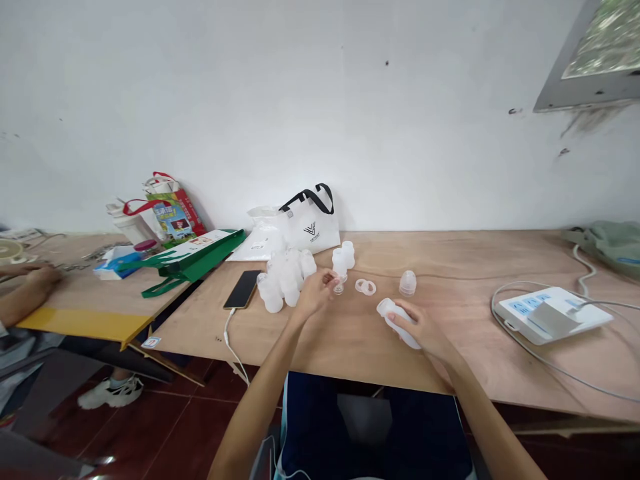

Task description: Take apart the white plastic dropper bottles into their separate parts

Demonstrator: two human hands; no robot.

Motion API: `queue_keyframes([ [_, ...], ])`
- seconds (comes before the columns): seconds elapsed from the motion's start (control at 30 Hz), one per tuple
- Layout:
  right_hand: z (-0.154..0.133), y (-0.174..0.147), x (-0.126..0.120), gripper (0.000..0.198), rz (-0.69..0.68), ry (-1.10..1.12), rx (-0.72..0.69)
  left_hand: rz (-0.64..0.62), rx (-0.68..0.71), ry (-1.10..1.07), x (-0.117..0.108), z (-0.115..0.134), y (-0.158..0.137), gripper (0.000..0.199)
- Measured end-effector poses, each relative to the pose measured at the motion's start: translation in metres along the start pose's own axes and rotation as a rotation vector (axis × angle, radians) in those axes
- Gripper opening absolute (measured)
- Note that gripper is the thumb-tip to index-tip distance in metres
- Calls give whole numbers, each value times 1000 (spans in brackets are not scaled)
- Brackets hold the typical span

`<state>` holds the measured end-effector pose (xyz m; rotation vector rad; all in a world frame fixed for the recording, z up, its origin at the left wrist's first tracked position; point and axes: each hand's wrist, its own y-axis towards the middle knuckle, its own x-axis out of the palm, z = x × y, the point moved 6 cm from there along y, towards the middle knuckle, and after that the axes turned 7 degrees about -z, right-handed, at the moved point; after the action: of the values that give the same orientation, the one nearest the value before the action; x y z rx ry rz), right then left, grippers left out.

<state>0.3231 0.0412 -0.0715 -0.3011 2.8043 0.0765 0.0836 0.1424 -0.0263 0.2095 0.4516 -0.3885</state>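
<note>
In the head view, our right hand (424, 325) grasps a tilted, translucent plastic bottle (387, 309) near the front edge of the wooden table surface (475, 267). Our left hand (316, 293) is at a small clear part (339, 289); we cannot tell whether it is gripped.

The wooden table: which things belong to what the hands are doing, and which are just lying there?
Seem to belong:
white bottle, in the right hand
small clear piece, by the left hand
two rings, clear cap and bottle cluster, probably

Probably just lying there:
black phone
white bag with black handles
cabled white box
</note>
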Motion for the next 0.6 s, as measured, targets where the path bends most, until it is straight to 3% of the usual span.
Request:
queue_keyframes([
  [0.1, 5, 3, -2, 46, 40, -115, -3, 29, -19, 598, -15, 10, 14, 10],
  [0.17, 8, 6, -2, 48, 46, -171, -19, -15, -70, 794, -15, 10, 24, 11],
  [0.6, 14, 7, -3, 48, -1, -171, 21, -236, -120, 990, 15, -6, 41, 17],
])
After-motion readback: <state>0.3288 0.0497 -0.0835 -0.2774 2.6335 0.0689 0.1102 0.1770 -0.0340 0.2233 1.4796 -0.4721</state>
